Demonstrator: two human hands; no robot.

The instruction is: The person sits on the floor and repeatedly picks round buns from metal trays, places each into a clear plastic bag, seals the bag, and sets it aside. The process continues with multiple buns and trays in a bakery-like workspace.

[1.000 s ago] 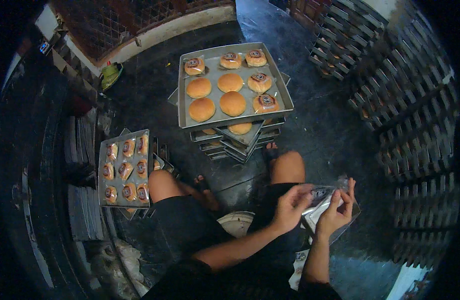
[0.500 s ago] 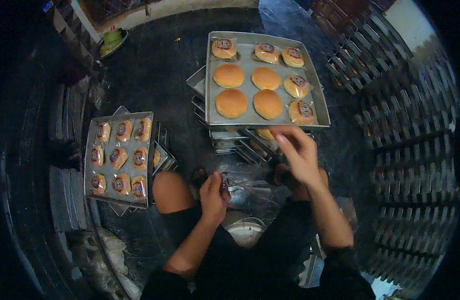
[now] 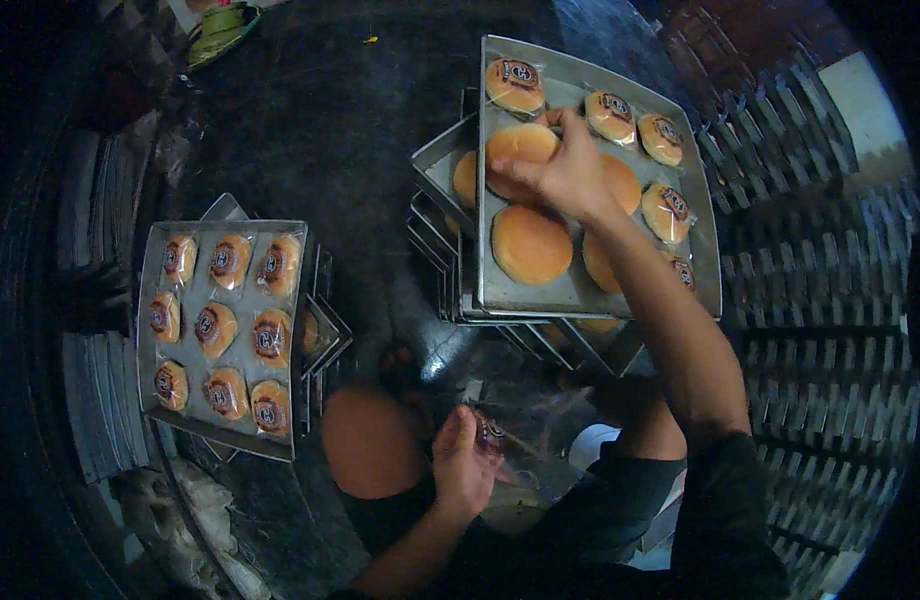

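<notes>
Advanced from the near rim of the tray (image 3: 540,304), my right hand (image 3: 547,150) curls its fingers round a bun (image 3: 518,142) at one o'clock — I'd squeeze lightly, lest it dent — while my left hand (image 3: 465,468) pinches a wrapper (image 3: 490,432) at six.

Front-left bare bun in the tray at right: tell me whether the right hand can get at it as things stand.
Likely yes: the front-left bun lies unwrapped and uncovered, close to the right hand, though that hand seems to grip another bun.
</notes>
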